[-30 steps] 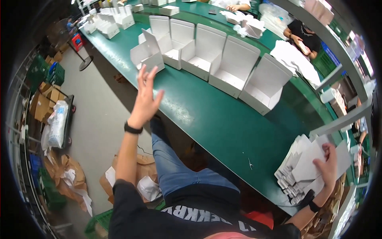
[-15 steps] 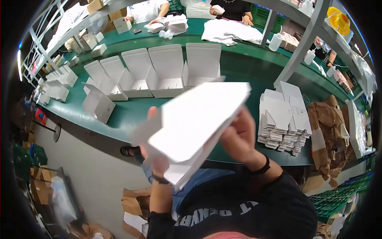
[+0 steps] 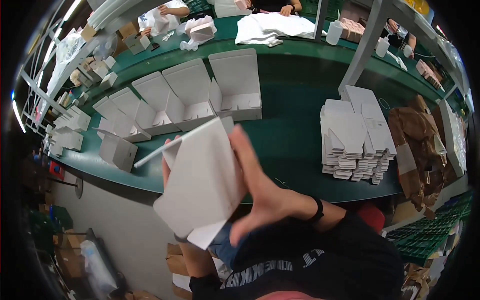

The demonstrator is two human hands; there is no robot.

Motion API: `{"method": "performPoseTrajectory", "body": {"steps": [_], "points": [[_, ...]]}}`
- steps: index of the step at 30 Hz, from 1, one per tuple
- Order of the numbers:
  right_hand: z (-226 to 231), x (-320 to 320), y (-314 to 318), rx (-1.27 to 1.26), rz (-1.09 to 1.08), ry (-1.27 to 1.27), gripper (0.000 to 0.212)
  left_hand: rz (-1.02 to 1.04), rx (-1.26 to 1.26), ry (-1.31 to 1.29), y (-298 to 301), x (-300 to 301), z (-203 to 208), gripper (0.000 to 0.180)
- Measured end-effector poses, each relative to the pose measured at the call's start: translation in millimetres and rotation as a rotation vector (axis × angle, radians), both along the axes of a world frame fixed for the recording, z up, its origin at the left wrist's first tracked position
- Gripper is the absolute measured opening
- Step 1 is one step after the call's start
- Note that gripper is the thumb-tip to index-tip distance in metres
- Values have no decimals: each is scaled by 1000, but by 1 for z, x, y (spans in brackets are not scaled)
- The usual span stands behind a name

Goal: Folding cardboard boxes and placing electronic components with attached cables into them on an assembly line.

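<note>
White carton (image 3: pixel 200 175) part-opened in mid-air, left hand (image 3: pixel 166 172) bearing it

Carton: tilted, aloft before the person's torso (image 3: pixel 320 260), overlapping the near table edge in view. One panel (image 3: pixel 157 153) shows edge-on, pointing left; small flap (image 3: pixel 206 236) loose at the bottom.

Left hand: behind the carton, fingers wrapped round its left side, gripping; thumb out of sight. Right hand (image 3: pixel 262 185): spread, thumb well away from fingers, fingers along the carton's right side. Looks like contact; pressure cannot be told, some blur.

Risks, my reading: hold seems mostly left-handed, so a slip there could drop the carton to the floor (image 3: pixel 117 215). A hard shove from the right palm might crease a wall. The panel juts toward a lone carton (image 3: pixel 120 154); a wide swing could knock it, though the depth gap is hard to judge.

Beyond: row of open cartons (image 3: pixel 186 82) on the green table (image 3: pixel 295 135), lids up, packed close; bumping one might skew its neighbours. Right: stack of flat cartons (image 3: pixel 350 135), ragged edges, could slide if an elbow caught it. Brown paper (image 3: pixel 417 145) just beside. Farther off: white cloth (image 3: pixel 280 25), a co-worker's hand (image 3: pixel 286 10).
</note>
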State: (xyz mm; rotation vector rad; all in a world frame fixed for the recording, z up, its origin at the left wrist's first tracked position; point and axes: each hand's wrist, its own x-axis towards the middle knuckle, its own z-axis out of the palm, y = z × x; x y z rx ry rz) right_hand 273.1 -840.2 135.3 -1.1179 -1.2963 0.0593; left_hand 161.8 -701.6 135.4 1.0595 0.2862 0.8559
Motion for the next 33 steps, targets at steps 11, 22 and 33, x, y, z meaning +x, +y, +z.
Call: {"method": "performPoseTrajectory", "body": {"steps": [11,22,33], "points": [[-22,20,-3,-88,62,-64,131,244,939,2,27,-4,10,57],[22,46,-16,-262,327,-21,134,335,1488,311,24,-16,11,52],[11,42,-17,-333,267,653,114,-100,1547,301,23,-31,36,132]]}}
